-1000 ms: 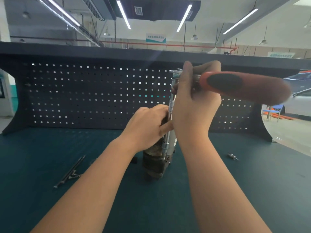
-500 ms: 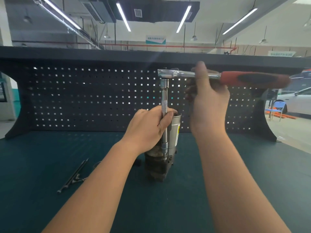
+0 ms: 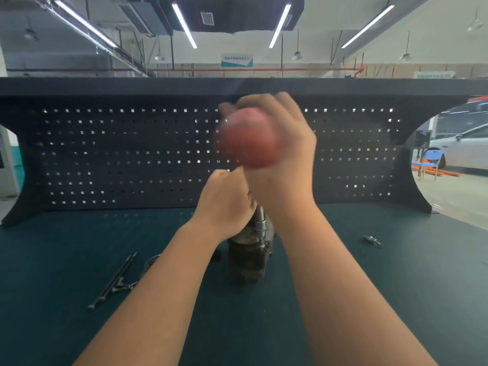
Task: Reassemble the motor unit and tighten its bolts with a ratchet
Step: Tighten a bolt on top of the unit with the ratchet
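One view only, head cam. Motor unit [image 3: 248,260] stands upright on the dark bench top [image 3: 396,299], mid-bench, just in front of the pegboard back panel [image 3: 132,154]. Left hand [image 3: 224,204] is clenched around the top of the unit and the lower end of the chrome extension bar [image 3: 261,223]; right hand [image 3: 285,154] grasps the ratchet [image 3: 248,138], red handle pointing almost straight at the camera and badly blurred, so it's mid-swing. Socket seat on the bolt is hidden behind the left hand, can't tell if it's square. Risks as I read them: long extension plus a high handle means lots of side load, so if the bar tilts the socket could cam off and round the bolt head, or the whole unit could tip since only one hand steadies it and nothing clamps it. Left fingers sit right against the bar, so a slip pinches them. Fast swing makes overtorque or cross-threading hard to feel. Loose long rods [image 3: 113,281] to the left and a small bit [image 3: 371,240] to the right lie well apart from the unit; an elbow sweep could knock them off.
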`<state>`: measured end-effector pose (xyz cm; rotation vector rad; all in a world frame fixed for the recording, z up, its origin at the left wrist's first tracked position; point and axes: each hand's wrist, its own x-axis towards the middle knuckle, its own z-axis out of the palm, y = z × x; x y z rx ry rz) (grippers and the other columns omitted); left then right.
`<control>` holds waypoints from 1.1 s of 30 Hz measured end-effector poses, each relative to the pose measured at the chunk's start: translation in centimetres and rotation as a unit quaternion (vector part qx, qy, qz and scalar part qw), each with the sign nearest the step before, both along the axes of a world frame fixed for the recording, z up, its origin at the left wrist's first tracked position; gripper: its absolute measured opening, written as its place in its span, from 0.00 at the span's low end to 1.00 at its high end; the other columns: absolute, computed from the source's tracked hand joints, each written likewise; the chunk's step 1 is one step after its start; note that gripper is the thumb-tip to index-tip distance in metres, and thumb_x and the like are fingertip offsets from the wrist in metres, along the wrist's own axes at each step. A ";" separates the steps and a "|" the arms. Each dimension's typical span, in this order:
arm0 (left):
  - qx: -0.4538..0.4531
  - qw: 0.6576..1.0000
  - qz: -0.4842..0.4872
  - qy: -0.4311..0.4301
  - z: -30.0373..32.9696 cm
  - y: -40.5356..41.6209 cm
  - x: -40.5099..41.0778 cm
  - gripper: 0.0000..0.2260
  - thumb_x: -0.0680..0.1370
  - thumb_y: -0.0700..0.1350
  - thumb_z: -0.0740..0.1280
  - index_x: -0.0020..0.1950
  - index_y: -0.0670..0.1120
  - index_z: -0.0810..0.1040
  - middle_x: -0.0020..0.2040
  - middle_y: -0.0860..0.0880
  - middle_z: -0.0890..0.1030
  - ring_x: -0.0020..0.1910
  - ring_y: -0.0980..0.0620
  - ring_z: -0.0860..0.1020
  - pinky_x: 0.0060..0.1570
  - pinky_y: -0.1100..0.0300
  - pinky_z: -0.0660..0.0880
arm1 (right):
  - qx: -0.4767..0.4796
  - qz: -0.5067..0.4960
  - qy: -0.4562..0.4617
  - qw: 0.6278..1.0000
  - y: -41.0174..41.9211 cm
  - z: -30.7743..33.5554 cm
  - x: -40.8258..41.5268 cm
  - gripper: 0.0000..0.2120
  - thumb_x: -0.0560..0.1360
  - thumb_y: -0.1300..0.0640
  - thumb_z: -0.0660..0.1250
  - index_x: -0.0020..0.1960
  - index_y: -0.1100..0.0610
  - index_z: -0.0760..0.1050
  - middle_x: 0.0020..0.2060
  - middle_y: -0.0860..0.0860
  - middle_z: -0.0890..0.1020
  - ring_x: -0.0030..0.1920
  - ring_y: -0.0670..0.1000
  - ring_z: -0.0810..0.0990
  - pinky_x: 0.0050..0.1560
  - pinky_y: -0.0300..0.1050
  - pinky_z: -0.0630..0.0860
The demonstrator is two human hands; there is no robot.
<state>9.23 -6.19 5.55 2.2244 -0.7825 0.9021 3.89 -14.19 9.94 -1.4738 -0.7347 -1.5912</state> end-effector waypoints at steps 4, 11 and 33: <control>0.006 1.000 -0.025 0.000 0.1 0.1 0.0 0.18 0.83 0.56 0.50 0.45 0.56 0.78 0.25 0.60 0.72 0.34 0.46 0.68 0.41 0.55 0.63 | 0.232 0.234 0.147 0.933 -3.2 0.5 0.7 0.08 0.78 0.54 0.66 0.41 0.52 0.80 0.27 0.42 0.76 0.28 0.42 0.73 0.33 0.35 0.70; 0.052 0.997 -0.025 -0.053 0.3 0.0 -0.1 0.19 0.78 0.64 0.52 0.36 0.54 0.71 0.29 0.54 0.69 0.30 0.50 0.71 0.37 0.58 0.62 | 0.130 0.131 0.100 0.978 -2.1 0.9 0.2 0.03 0.76 0.58 0.68 0.47 0.53 0.80 0.34 0.43 0.76 0.33 0.44 0.73 0.36 0.37 0.71; -0.012 0.999 -0.022 0.024 0.1 0.1 0.2 0.18 0.73 0.37 0.53 0.26 0.53 0.57 0.22 0.55 0.62 0.27 0.52 0.60 0.33 0.57 0.58 | 0.067 0.024 0.051 0.996 0.0 0.4 1.4 0.12 0.76 0.56 0.65 0.43 0.64 0.80 0.37 0.56 0.80 0.43 0.60 0.78 0.46 0.62 0.74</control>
